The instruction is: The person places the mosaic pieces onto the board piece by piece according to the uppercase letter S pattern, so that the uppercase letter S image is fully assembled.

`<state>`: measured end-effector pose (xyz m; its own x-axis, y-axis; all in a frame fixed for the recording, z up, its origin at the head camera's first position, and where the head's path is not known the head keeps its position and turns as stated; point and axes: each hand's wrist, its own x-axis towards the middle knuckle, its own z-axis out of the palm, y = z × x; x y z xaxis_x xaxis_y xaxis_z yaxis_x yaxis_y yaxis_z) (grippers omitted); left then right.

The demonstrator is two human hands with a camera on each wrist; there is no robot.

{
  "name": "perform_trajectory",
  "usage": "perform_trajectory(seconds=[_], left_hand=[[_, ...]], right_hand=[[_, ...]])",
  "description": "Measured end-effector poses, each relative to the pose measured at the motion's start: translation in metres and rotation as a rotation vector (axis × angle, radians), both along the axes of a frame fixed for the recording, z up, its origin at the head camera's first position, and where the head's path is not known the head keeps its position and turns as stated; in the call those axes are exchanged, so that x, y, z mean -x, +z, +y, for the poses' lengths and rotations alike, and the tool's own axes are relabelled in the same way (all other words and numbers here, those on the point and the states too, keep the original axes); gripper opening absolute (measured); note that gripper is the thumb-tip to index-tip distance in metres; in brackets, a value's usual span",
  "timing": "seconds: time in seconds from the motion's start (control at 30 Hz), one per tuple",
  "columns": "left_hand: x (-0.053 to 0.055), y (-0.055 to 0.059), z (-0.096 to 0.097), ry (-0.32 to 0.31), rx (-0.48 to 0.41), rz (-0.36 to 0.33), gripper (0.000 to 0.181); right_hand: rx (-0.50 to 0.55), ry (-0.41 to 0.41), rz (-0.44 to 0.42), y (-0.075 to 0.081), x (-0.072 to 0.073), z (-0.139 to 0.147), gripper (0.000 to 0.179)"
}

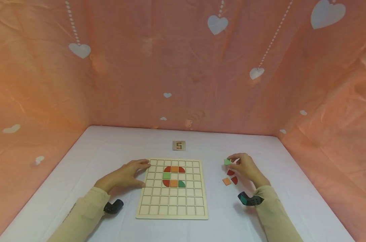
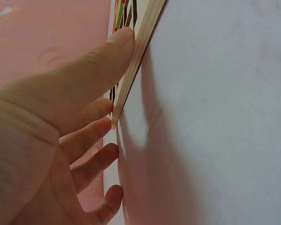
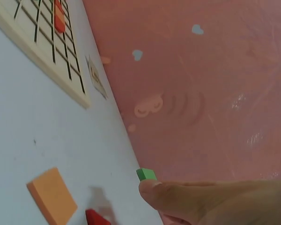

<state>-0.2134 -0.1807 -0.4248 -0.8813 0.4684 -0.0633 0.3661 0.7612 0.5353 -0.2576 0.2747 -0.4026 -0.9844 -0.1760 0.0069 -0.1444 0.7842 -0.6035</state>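
A wooden grid board (image 1: 172,201) lies flat on the table, with red, orange and green tiles set in its upper cells. My left hand (image 1: 125,174) rests at the board's left edge, thumb and fingers spread against the rim. In the left wrist view the thumb (image 2: 119,42) lies on that edge. To the right of the board, my right hand (image 1: 246,168) pinches a light green tile (image 1: 227,162) between thumb and fingers. Below it lie an orange square tile (image 1: 226,181) and two red quarter-round tiles (image 1: 234,180).
Behind the board lies a small pattern card (image 1: 179,145) showing a figure on a grid. A white cloth (image 1: 116,144) covers the table. Pink-orange curtains (image 1: 152,67) with hearts stand around its back and sides. Black devices (image 1: 250,199) are strapped at both wrists.
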Motion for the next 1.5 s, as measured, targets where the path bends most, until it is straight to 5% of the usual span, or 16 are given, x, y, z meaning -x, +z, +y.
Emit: perform_trajectory(seconds=[0.6, 0.9, 1.13, 1.37, 1.5], left_hand=[[-0.003, 0.004, 0.002, 0.032, -0.019, -0.045, 0.077], [-0.002, 0.004, 0.002, 0.044, -0.024, -0.058, 0.077], [-0.002, 0.003, 0.002, 0.037, -0.012, -0.05, 0.077], [-0.001, 0.002, 0.001, 0.035, -0.017, -0.053, 0.076], [-0.001, 0.001, 0.001, 0.036, -0.008, -0.048, 0.077]], right_hand=[[0.086, 0.084, -0.042, 0.008, -0.009, -0.023, 0.031], [0.048, 0.1, -0.035, 0.009, -0.016, -0.041, 0.026], [0.022, 0.2, 0.02, 0.004, -0.02, -0.055, 0.023], [0.061, 0.21, -0.037, 0.005, -0.027, -0.065, 0.024], [0.032, 0.282, 0.03, 0.006, -0.028, -0.068, 0.024]])
